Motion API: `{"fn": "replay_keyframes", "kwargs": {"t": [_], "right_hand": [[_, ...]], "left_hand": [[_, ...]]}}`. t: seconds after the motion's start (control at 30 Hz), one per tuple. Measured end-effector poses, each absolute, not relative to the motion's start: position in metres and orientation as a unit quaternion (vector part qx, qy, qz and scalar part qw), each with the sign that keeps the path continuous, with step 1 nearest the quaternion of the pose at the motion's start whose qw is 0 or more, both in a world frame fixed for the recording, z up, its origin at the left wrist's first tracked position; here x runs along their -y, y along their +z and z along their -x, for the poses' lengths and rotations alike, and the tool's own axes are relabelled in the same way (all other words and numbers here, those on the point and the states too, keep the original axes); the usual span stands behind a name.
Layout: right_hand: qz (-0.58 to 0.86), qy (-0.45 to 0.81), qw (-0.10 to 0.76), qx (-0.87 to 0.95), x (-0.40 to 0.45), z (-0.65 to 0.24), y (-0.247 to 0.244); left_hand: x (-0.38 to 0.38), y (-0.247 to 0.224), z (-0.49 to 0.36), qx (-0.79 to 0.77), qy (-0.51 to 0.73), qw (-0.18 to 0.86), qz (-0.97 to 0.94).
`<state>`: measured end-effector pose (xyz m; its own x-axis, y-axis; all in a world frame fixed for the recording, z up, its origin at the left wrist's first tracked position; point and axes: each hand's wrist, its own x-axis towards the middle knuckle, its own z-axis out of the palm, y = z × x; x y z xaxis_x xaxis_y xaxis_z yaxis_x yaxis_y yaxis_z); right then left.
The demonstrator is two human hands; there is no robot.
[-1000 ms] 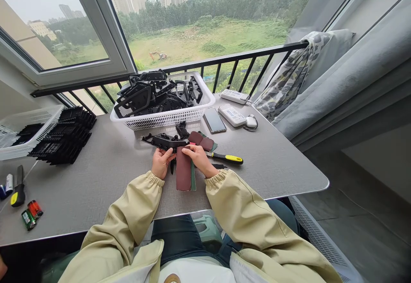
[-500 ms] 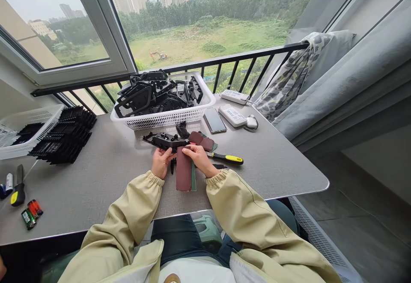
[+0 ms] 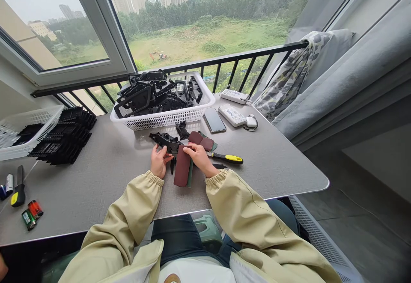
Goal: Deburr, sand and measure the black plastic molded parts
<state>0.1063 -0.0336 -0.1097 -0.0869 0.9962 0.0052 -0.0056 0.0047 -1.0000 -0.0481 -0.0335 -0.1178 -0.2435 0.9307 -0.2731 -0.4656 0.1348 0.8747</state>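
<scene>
My left hand (image 3: pixel 159 162) is closed on the near side of a black plastic part (image 3: pixel 167 141), which it holds just above the table. A folded sheet of brown-red sandpaper (image 3: pixel 182 167) with a green backing hangs from my right hand (image 3: pixel 199 159), pinched between thumb and fingers. Its top edge overlaps the right end of the black part. More sandpaper pieces (image 3: pixel 207 143) lie behind my right hand. To the right is a tool with a yellow and black handle (image 3: pixel 231 159). A small black piece (image 3: pixel 182 130) sits behind the part.
A white basket (image 3: pixel 167 119) full of black parts stands at the back. A phone (image 3: pixel 215 120) and white devices (image 3: pixel 233 115) are right of it. At the left are stacked black parts (image 3: pixel 66 135), another white basket (image 3: pixel 48 124), a yellow-black tool (image 3: pixel 18 194) and several batteries (image 3: pixel 34 209).
The black part has turned in my left hand, its left end shifting right. The sandpaper's lower end has swung slightly left and up.
</scene>
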Motion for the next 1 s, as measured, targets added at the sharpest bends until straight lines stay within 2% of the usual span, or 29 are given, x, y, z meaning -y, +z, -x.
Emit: {"fn": "replay_keyframes", "kwargs": {"t": [0.27, 1.0], "right_hand": [[0.495, 0.478, 0.494, 0.531, 0.031, -0.104, -0.117], [0.466, 0.526, 0.487, 0.519, 0.033, -0.106, -0.116]], "left_hand": [[0.035, -0.119, 0.047, -0.511, 0.627, 0.534, -0.248], [0.037, -0.124, 0.042, -0.509, 0.623, 0.490, -0.337]]}}
